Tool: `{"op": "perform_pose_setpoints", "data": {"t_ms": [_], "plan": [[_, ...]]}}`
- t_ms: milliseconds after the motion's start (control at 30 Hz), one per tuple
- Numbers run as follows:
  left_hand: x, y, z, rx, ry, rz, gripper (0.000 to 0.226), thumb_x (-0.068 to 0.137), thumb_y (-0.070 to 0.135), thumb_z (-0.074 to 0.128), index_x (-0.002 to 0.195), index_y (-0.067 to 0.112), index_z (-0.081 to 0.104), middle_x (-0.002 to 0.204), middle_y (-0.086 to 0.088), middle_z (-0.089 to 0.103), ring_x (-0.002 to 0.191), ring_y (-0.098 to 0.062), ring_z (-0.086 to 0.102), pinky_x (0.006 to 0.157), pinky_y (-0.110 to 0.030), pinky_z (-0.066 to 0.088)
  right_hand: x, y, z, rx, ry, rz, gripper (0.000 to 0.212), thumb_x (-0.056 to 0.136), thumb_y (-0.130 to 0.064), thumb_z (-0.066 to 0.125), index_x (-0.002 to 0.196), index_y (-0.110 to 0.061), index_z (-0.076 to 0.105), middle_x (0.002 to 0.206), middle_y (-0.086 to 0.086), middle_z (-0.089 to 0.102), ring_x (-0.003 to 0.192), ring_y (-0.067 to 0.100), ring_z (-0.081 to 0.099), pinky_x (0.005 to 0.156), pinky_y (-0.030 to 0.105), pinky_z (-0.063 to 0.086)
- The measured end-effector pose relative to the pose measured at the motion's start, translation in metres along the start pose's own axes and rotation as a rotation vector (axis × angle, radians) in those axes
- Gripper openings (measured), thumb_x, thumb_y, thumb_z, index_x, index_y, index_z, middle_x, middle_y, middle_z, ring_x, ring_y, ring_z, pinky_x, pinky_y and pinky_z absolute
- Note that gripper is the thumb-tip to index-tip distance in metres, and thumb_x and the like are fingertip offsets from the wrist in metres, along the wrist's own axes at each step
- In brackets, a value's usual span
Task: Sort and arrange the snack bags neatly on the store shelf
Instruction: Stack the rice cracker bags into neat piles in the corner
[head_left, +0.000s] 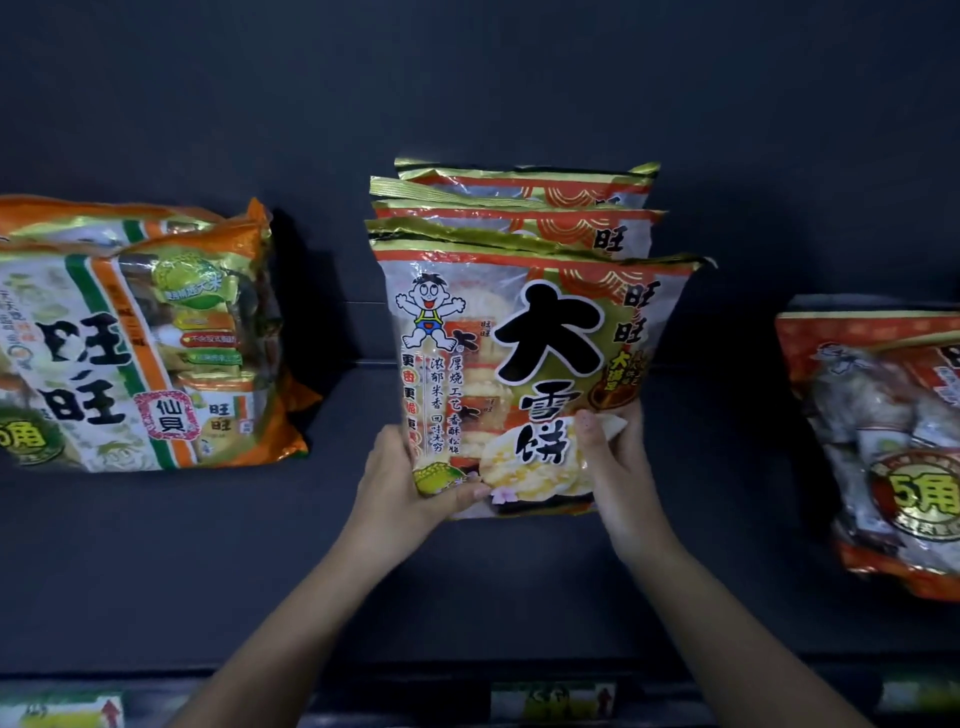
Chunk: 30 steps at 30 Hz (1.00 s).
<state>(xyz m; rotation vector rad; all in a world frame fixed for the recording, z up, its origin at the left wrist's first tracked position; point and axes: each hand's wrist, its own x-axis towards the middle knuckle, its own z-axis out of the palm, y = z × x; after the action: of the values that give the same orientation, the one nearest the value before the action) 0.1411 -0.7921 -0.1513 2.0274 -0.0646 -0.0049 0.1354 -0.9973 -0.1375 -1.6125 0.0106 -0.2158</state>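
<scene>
Head camera looks down on a dark shelf (519, 587), and from here the job seems about halfway done. In the middle, a row of matching bags (519, 208) stands one behind another, tops roughly level, with only their gold seals and red bands showing. The front bag (530, 374) stands upright at the head of that row, facing out. Both hands are clamped on its bottom corners. The left hand (410, 483) has its thumb across the lower left of the print, and the right hand (618, 467) pinches the lower right edge. I'd say this bag is being squared up against the ones behind, as its top leans a little to the right of them. The other groups look less tidy. The orange-and-green bags (130, 338) at the left are slumped and tilted, overlapping loosely. The red bags (883, 441) at the right lean back and run out of sight, so I cannot tell how many there are. Both groups sit well apart from the middle row and probably need straightening next. The front bag itself is glossy and crinkly, with a clear window showing pale round crackers. It carries a cartoon boy at upper left and large black characters on a gold-green patch. Price labels (553, 699) line the shelf's front edge, too blurred to read.
</scene>
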Motion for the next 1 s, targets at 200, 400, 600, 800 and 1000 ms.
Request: {"op": "perform_pose_setpoints", "data": {"t_ms": [200, 400, 600, 800, 1000], "plan": [[-0.002, 0.004, -0.007, -0.013, 0.000, -0.058, 0.090, 0.040, 0.057, 0.084, 0.108, 0.025, 0.034, 0.117, 0.004, 0.043, 0.118, -0.016, 0.043, 0.097, -0.037, 0.043, -0.009, -0.004, -0.012, 0.007, -0.059, 0.164, 0.065, 0.082, -0.052, 0.052, 0.140, -0.036, 0.031, 0.124, -0.025, 0.054, 0.111, -0.009, 0.053, 0.082, 0.006, 0.044], [-0.021, 0.035, -0.028, -0.121, 0.418, 0.277, 0.068, 0.059, 0.049, 0.081, 0.104, 0.026, 0.036, 0.100, 0.005, 0.037, 0.093, -0.007, 0.040, 0.082, -0.007, 0.033, -0.039, -0.012, -0.035, -0.109, -0.006, 0.241, 0.094, 0.069, -0.061, 0.070, 0.146, -0.029, 0.029, 0.148, -0.014, 0.036, 0.134, 0.009, 0.038, 0.112, 0.040, 0.033], [-0.041, 0.083, -0.002, -0.251, -0.075, 0.715, 0.032, 0.079, 0.032, 0.058, 0.103, 0.045, 0.042, 0.083, 0.012, 0.048, 0.072, -0.004, 0.050, 0.065, -0.011, 0.041, -0.076, -0.037, -0.070, -0.421, 0.136, 0.215, 0.067, 0.088, -0.034, 0.062, 0.146, -0.029, 0.029, 0.148, -0.016, 0.031, 0.137, 0.002, 0.026, 0.111, 0.029, 0.029], [-0.043, 0.095, 0.049, 0.130, -0.671, 0.636, 0.051, 0.086, 0.055, 0.053, 0.129, 0.039, 0.029, 0.110, 0.029, 0.043, 0.109, 0.012, 0.041, 0.091, -0.012, 0.036, -0.104, -0.065, -0.117, -0.635, 0.360, 0.060, 0.050, 0.089, -0.009, 0.062, 0.135, -0.018, 0.045, 0.132, -0.008, 0.047, 0.120, -0.002, 0.044, 0.093, 0.001, 0.030], [-0.044, 0.117, 0.089, -0.026, -0.578, 0.550, 0.035, 0.089, 0.040, 0.058, 0.118, 0.038, 0.039, 0.106, 0.023, 0.052, 0.106, 0.010, 0.046, 0.085, -0.011, 0.037, -0.104, -0.084, -0.180, -0.710, 0.496, 0.089, 0.048, 0.089, -0.008, 0.060, 0.135, -0.013, 0.045, 0.132, -0.001, 0.049, 0.123, 0.012, 0.046, 0.098, 0.024, 0.036]]}}
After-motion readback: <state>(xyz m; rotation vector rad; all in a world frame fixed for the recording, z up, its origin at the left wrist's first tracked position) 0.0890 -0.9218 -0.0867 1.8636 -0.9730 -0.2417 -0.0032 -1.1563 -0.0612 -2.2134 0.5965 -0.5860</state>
